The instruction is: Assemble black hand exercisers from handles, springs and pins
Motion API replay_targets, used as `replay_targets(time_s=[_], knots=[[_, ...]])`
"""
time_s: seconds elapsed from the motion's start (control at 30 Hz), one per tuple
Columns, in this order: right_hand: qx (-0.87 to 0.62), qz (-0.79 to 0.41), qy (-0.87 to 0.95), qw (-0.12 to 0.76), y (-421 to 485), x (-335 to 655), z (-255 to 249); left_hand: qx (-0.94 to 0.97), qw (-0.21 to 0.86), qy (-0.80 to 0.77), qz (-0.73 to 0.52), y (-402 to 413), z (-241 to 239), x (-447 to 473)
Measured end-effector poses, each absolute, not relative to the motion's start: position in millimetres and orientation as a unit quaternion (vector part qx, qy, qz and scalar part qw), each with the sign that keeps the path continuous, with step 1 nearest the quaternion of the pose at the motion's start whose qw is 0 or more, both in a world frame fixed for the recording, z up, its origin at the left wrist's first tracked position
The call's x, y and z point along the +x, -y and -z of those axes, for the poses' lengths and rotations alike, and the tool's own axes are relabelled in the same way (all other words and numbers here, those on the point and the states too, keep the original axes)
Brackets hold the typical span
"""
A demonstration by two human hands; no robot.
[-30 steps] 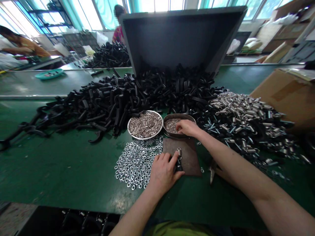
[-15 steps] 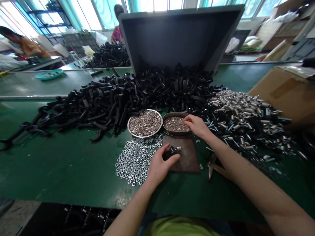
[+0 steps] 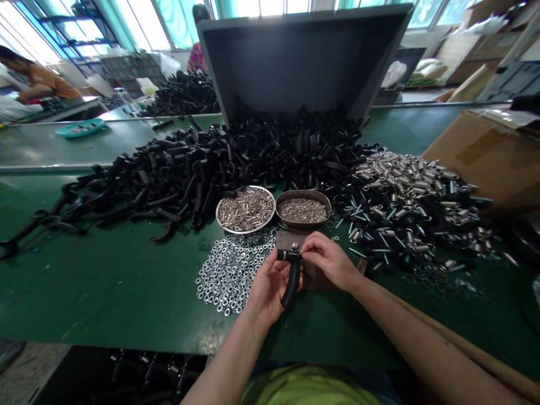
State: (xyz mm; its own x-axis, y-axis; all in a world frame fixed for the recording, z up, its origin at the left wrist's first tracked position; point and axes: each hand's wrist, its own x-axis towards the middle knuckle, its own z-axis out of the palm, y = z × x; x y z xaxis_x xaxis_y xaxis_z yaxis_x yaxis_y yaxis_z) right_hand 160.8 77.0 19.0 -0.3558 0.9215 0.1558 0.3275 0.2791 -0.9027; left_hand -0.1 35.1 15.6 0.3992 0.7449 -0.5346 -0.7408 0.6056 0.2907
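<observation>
My left hand (image 3: 265, 287) grips a curved black plastic handle (image 3: 291, 278) upright over a brown mat (image 3: 312, 270). A small metal piece sits at the handle's top end. My right hand (image 3: 331, 260) pinches at that top end with fingers closed on something too small to name. Just beyond stand a round dish of metal pins (image 3: 246, 209) and an oval dish of small screws (image 3: 304, 209). A spread of silver washers (image 3: 230, 269) lies left of my left hand.
A big heap of black handles (image 3: 219, 163) spills from a tipped dark bin (image 3: 304, 62). Springs and bolts (image 3: 405, 197) pile at the right, beside a cardboard box (image 3: 489, 157). Other people work at the far left and back.
My right hand left the oval dish and came back to the handle's top. My left hand lifted the black handle off the mat and turned it upright.
</observation>
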Motion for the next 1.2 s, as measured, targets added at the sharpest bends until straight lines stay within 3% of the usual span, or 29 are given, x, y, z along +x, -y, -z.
replay_targets(time_s=[0.17, 0.27, 0.4, 0.5, 0.57, 0.67, 0.8, 1.03, 1.2], knots=[[-0.447, -0.349, 0.743, 0.357, -77.9, 163.4, -10.7, 0.088, 0.806, -0.382, -0.444, -39.2, -11.5, 0.0], [-0.426, -0.227, 0.812, 0.328, -85.1, 174.8, 1.1, 0.273, 0.733, -0.448, -0.432, -45.0, -9.5, -3.6], [-0.311, 0.009, 0.935, 0.168, -97.3, 191.7, 14.3, 0.602, 0.511, -0.51, -0.342, -50.8, -6.0, -6.5], [-0.252, 0.094, 0.958, 0.095, -100.7, 195.5, 15.5, 0.772, 0.29, -0.512, -0.24, -47.2, -0.8, -4.1], [-0.231, 0.119, 0.962, 0.083, -98.7, 194.9, 9.9, 0.822, 0.197, -0.497, -0.194, -42.1, 3.1, -2.5], [-0.254, 0.126, 0.955, 0.081, -87.2, 199.3, -6.7, 0.842, 0.154, -0.486, -0.178, -36.5, 8.0, -1.9], [-0.426, 0.075, 0.899, 0.075, -50.5, 237.4, -20.1, 0.809, 0.169, -0.525, -0.202, -37.6, 11.6, -2.4], [-0.679, -0.093, 0.726, 0.062, 23.5, 325.4, 14.9, 0.798, 0.169, -0.546, -0.191, -44.8, 9.7, -1.6], [-0.676, -0.18, 0.701, 0.136, 19.6, 279.1, -17.6, 0.796, 0.168, -0.55, -0.192, -45.4, 9.1, -0.9]])
